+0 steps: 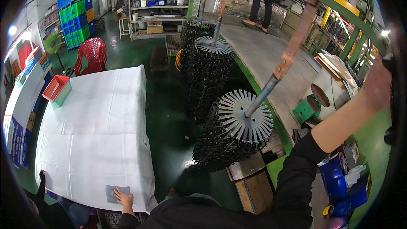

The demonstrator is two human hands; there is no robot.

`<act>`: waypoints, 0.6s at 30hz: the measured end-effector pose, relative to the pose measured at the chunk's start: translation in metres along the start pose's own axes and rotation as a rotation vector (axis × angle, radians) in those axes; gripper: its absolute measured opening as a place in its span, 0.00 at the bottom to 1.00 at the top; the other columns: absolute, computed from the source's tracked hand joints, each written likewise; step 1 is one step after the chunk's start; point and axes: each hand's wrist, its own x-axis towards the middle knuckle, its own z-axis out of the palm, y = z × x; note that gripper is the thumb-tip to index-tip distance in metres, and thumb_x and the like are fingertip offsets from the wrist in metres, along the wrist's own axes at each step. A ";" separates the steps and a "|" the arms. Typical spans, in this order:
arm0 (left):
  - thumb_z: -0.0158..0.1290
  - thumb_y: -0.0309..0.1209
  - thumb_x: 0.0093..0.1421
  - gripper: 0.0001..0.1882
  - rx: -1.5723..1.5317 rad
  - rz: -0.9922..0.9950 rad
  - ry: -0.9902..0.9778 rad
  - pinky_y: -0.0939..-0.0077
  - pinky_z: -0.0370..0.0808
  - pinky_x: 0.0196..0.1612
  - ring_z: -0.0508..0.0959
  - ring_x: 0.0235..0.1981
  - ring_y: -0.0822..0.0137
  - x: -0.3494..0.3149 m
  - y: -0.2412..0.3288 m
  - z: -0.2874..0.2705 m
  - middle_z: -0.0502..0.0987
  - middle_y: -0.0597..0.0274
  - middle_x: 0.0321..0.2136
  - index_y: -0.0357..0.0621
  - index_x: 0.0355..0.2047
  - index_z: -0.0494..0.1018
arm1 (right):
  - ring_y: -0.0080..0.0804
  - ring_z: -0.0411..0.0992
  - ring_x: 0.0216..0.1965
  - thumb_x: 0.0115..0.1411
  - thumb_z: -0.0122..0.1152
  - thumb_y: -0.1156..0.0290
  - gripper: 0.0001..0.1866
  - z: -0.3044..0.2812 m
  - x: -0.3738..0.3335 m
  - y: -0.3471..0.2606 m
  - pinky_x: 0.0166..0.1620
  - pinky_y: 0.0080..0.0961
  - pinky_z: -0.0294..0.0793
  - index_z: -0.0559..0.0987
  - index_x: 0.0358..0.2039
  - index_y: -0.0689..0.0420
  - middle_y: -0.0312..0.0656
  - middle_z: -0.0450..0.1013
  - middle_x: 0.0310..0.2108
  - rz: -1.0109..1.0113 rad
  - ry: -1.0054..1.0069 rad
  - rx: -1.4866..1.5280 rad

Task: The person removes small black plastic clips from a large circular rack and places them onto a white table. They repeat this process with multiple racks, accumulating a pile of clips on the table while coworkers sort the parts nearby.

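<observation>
My left hand (123,196) lies flat, fingers apart, on a small grey sheet (110,191). The sheet rests near the front right corner of a table under a white cover (93,157). My right arm is raised and stretches to the far right. At the picture's rim my right hand (378,82) is close and partly cut off, its fingers hidden against a dark shape. On the table's far left corner sits a red basket in a green one (58,89).
A co-worker's hand (42,174) touches the table's left edge. Right of the table, black brush-like stacks topped by slotted metal discs (246,115) hang on rods from a green frame. A red chair (90,55), shelves (159,6), a cardboard box (254,191) and a green scale (309,106) stand around.
</observation>
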 end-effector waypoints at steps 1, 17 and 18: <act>0.64 0.34 0.46 0.62 -0.023 0.028 0.061 0.36 0.48 0.67 0.36 0.72 0.40 -0.005 -0.005 0.003 0.30 0.49 0.72 0.57 0.72 0.32 | 0.46 0.64 0.50 0.61 0.45 0.68 0.13 0.002 0.003 0.001 0.66 0.54 0.50 0.70 0.38 0.66 0.51 0.67 0.39 0.069 -0.020 -0.042; 0.57 0.32 0.49 0.43 -0.062 0.166 -0.127 0.60 0.51 0.70 0.47 0.68 0.33 -0.070 -0.024 0.036 0.42 0.22 0.66 0.30 0.65 0.56 | 0.53 0.63 0.53 0.64 0.50 0.74 0.08 0.068 -0.012 -0.022 0.71 0.57 0.43 0.67 0.31 0.67 0.52 0.64 0.35 0.030 0.251 0.623; 0.56 0.32 0.49 0.42 -0.070 0.213 -0.123 0.60 0.50 0.70 0.48 0.68 0.32 -0.071 -0.028 0.035 0.44 0.20 0.65 0.28 0.64 0.57 | 0.48 0.65 0.52 0.65 0.51 0.72 0.09 0.068 -0.015 -0.023 0.68 0.50 0.50 0.69 0.34 0.67 0.50 0.66 0.38 0.044 0.228 0.526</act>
